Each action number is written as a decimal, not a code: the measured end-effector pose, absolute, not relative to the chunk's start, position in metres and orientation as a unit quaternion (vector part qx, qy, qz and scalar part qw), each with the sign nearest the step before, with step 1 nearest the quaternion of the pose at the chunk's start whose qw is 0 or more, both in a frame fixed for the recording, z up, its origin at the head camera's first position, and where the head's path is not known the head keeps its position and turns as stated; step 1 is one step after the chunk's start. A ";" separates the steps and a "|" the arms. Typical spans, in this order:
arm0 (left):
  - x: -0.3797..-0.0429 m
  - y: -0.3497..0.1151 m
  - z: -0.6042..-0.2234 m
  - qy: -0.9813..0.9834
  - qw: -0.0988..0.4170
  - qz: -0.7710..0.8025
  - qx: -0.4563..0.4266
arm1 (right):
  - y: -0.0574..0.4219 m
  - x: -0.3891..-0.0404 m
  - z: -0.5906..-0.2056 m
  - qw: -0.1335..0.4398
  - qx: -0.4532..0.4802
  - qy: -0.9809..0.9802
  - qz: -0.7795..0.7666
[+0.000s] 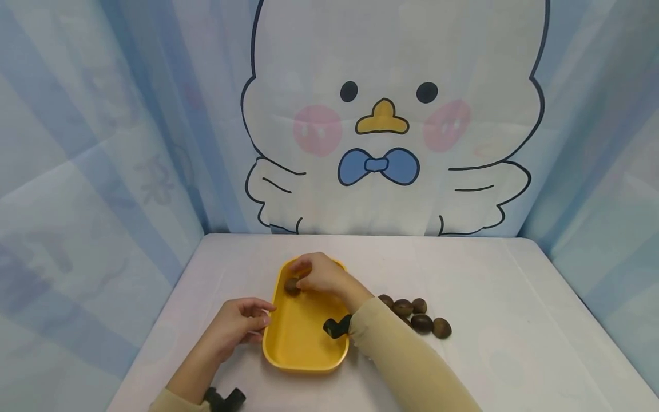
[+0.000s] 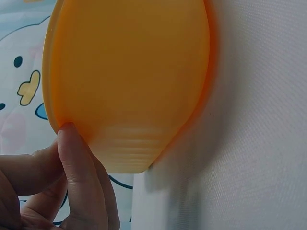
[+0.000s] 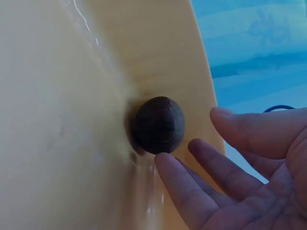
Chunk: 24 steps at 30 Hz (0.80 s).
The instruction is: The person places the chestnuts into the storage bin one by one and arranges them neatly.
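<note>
The yellow tray [image 1: 304,340] sat flat on the surface [image 1: 520,326], and the brown nut [image 1: 292,286] lay inside its far-left corner, beside the wall. The right hand [image 1: 321,273] reached over the tray's far end with its fingers spread wide: one fingertip met the nut's edge in the right wrist view, while the thumb stood well apart from it, so nothing was gripped. The left hand [image 1: 241,323] was at the tray's left rim, fingertips touching it; whether they pinched the rim or merely leaned there, I could not tell.

The step looked like placing the nut, and doing it well called for a light touch. A round piece like that would probably have rolled if flicked, so the fingers were best lifted straight up and clear of the tray wall. Light, steady pressure from the left would have kept the tray from sliding. The sleeve [image 1: 407,357] crossed the tray's right rim, close to the other nuts [image 1: 422,324] lying to the tray's right, so a high forearm suited the way back.
</note>
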State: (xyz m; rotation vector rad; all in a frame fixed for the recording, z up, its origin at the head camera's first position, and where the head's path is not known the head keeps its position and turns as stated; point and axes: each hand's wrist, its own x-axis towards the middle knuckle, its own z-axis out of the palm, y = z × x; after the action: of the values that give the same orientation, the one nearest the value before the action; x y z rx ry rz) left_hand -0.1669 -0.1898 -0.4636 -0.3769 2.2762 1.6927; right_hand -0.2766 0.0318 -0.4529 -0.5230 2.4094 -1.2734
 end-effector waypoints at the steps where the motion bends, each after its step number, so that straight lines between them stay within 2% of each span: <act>1: -0.167 -0.190 -0.464 0.787 0.140 0.586 -0.132 | 0.033 -0.277 -0.452 0.182 -0.186 0.854 -0.451; 24: -0.167 -0.192 -0.465 0.783 0.146 0.591 -0.127 | 0.047 -0.262 -0.411 0.180 -0.251 0.832 -0.461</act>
State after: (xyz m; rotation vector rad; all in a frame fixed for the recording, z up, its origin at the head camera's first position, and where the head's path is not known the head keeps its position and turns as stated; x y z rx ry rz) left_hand -0.1670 -0.1918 -0.4648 -0.3653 2.2547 1.7010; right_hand -0.2624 0.0468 -0.4109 -0.7092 2.3502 -1.3028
